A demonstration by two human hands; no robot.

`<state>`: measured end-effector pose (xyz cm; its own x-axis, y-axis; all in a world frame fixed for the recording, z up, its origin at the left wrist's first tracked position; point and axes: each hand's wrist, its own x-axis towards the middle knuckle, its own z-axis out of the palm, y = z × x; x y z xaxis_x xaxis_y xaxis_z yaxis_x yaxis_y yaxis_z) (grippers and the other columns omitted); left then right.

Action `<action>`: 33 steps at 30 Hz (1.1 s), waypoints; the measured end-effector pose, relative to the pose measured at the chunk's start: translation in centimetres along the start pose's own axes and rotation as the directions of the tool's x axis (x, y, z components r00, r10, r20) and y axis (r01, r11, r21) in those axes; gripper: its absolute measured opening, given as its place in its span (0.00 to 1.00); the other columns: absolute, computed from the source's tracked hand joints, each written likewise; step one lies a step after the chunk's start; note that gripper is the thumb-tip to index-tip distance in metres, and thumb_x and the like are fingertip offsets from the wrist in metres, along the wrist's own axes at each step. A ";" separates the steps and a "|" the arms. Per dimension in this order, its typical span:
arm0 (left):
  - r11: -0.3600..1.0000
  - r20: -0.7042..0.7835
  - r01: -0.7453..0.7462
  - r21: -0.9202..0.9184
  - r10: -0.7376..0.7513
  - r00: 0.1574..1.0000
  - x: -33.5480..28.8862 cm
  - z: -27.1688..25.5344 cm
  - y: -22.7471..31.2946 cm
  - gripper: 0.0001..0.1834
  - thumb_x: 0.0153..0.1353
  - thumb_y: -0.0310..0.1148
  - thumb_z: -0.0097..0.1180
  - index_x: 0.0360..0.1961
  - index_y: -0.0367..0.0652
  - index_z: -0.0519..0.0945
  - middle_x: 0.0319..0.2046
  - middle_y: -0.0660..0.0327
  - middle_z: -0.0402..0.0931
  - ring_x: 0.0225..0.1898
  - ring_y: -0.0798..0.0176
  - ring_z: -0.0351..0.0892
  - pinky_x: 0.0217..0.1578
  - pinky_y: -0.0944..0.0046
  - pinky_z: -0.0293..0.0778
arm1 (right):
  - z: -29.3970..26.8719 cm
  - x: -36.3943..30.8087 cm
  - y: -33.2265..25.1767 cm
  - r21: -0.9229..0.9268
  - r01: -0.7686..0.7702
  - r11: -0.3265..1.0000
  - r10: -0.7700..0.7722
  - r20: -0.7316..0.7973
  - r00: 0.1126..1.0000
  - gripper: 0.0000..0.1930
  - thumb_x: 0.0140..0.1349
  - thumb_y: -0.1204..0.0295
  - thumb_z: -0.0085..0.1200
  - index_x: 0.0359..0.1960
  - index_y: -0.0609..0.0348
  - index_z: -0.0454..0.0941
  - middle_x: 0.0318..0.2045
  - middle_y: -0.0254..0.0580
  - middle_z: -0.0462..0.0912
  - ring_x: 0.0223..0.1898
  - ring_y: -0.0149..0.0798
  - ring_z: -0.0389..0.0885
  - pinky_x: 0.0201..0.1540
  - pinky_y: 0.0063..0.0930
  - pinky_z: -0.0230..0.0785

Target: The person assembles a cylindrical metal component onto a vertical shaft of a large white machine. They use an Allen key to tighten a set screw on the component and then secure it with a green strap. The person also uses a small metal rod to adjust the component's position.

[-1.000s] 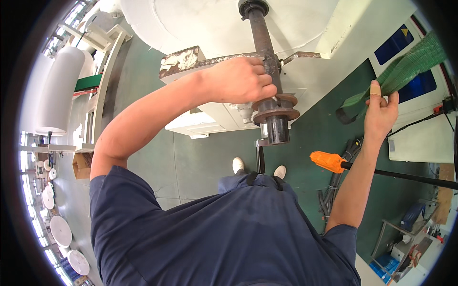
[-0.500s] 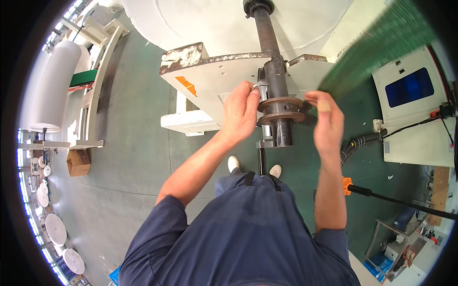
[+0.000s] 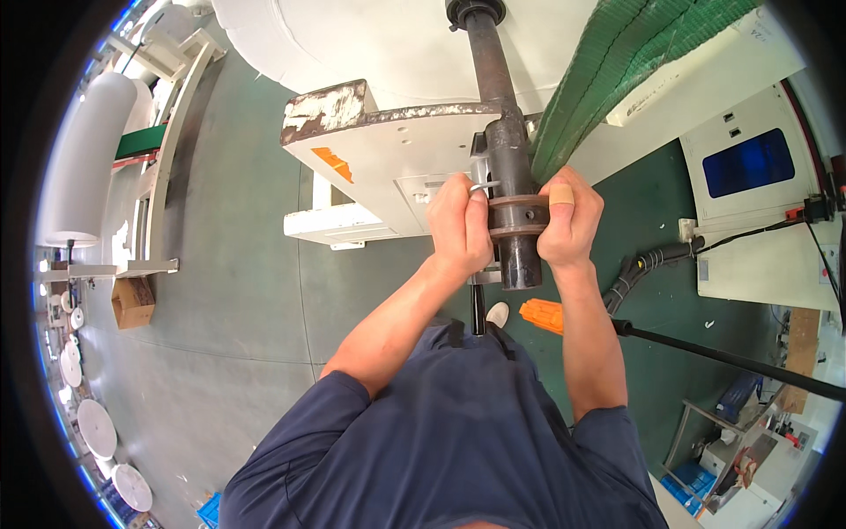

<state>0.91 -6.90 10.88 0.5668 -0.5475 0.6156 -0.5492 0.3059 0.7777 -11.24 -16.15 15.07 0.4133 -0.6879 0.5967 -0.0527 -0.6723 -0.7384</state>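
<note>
Dark steel shaft (image 3: 502, 141) projecting toward the viewer from a large white roll (image 3: 388, 44), resting on a white machine bracket (image 3: 379, 150). Rusty collar (image 3: 518, 216) near the shaft's free end, gripped from both sides: left hand (image 3: 460, 225) closed on a small silvery key (image 3: 483, 186) at the collar's left edge, right hand (image 3: 571, 216) clasped around the collar's right side. Green webbing sling (image 3: 617, 62) right of the shaft. Step judged: loosening or tightening the collar; next, probably a steady turn of the key with the collar braced.
</note>
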 end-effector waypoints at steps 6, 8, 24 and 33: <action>0.972 0.132 -0.207 0.108 0.192 0.972 1.8 -0.5 1.3 0.05 0.56 0.22 0.50 0.24 0.35 0.70 0.20 0.49 0.66 0.20 0.45 0.67 0.23 0.50 0.64 | -0.1 -1.0 1.4 0.213 -0.133 0.968 0.155 -0.088 0.984 0.17 0.62 0.66 0.44 0.21 0.67 0.69 0.17 0.43 0.71 0.20 0.37 0.67 0.24 0.31 0.59; 0.990 0.052 -0.133 0.045 0.131 0.990 1.3 -0.3 0.6 0.05 0.56 0.22 0.51 0.23 0.36 0.70 0.20 0.50 0.66 0.20 0.45 0.68 0.23 0.50 0.64 | 0.1 -0.5 0.4 0.167 -0.134 0.977 0.148 -0.072 0.986 0.16 0.62 0.66 0.44 0.22 0.68 0.69 0.17 0.42 0.71 0.20 0.36 0.67 0.24 0.31 0.59; 0.945 0.901 -0.306 0.112 0.034 0.433 11.3 -5.3 7.2 0.05 0.67 0.30 0.52 0.37 0.40 0.74 0.26 0.52 0.75 0.30 0.42 0.76 0.30 0.46 0.69 | -1.1 -1.5 0.5 0.268 -0.338 0.902 0.323 0.097 0.941 0.21 0.71 0.62 0.37 0.26 0.65 0.74 0.24 0.37 0.76 0.27 0.29 0.69 0.31 0.27 0.61; 0.604 0.930 -0.793 -0.080 0.331 0.158 12.8 -3.2 7.2 0.12 0.51 0.30 0.57 0.39 0.46 0.78 0.27 0.64 0.73 0.30 0.59 0.76 0.31 0.60 0.75 | -2.1 -2.8 1.0 0.405 -0.379 0.832 0.360 0.126 0.924 0.22 0.75 0.61 0.36 0.37 0.66 0.79 0.32 0.38 0.80 0.33 0.29 0.74 0.36 0.24 0.66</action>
<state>6.16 -9.21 24.77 -0.6633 -0.7102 0.2360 -0.7322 0.6810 -0.0089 -14.33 -15.42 13.34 0.4779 -0.8432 0.2462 0.1679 -0.1874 -0.9678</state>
